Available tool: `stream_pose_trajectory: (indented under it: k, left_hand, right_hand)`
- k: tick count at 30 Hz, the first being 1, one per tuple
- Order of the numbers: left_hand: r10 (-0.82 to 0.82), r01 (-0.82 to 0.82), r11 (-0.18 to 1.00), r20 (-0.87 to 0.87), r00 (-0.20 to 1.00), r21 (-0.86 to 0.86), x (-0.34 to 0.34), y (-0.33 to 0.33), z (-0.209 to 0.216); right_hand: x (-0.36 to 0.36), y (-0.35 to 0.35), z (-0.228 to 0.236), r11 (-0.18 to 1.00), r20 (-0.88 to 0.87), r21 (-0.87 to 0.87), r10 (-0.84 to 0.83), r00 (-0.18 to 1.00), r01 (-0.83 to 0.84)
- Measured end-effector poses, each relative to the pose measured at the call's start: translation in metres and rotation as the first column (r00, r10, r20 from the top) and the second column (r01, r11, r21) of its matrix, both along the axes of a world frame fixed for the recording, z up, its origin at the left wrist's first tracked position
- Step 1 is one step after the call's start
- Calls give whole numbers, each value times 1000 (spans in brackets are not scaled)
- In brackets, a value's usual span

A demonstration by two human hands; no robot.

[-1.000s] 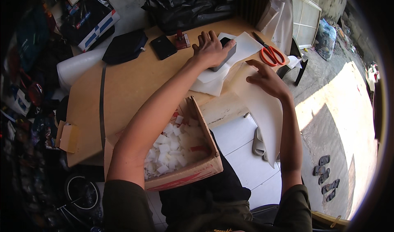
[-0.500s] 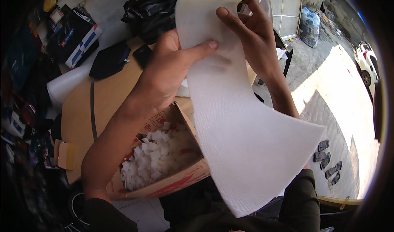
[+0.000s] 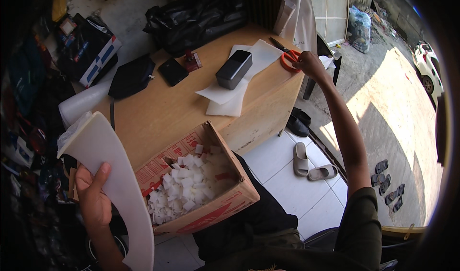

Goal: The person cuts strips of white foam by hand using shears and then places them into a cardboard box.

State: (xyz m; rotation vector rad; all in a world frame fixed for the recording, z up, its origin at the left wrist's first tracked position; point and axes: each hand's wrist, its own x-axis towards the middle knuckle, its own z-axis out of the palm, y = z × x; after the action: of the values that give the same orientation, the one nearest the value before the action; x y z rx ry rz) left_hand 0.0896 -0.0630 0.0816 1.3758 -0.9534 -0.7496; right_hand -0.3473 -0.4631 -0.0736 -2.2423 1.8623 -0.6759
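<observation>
The head camera, left unit of a side-by-side fisheye pair, faced down and forward from above the person's lap (image 3: 249, 218). The left hand (image 3: 94, 199) and cardboard box (image 3: 235, 203) lay close to the lens; the right hand (image 3: 312, 65) and table (image 3: 158, 109) lay farther out. Coverage extended rightward to sunlit ground (image 3: 383, 103).

The left arm (image 3: 108, 249) rises from the lower left of the frame, only partly in my sight, with the wrist held upright. Its left hand (image 3: 93, 196) is closed in a grip, thumb pointing up across the front, the other fingers mostly hidden. The right arm (image 3: 349, 132) stretches long up the right side; at upper right the right hand (image 3: 311, 64) bends its fingers inward, how tightly I can't make out.
</observation>
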Motion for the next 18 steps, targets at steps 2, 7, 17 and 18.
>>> stream_pose_trajectory:
  k: [2, 7, 17, 18]
  left_hand:
    - [117, -118, 993, -44, 992, -21, 6, 20, -13]
    - [172, -172, 985, -135, 976, 13, 6, 63, -30]
    - [217, -225, 974, -174, 960, -26, -4, 91, -63]
    - [218, -225, 974, -184, 958, -20, -6, 89, -65]
  right_hand:
    - [-1, -6, -13, 990, -16, -140, -25, 1000, 22]
    - [1, -5, -1, 996, -153, -62, -76, 985, 67]
    - [-5, -12, 3, 991, -112, 109, -64, 992, 76]
    - [-14, -13, -2, 987, -32, 140, -72, 997, 75]
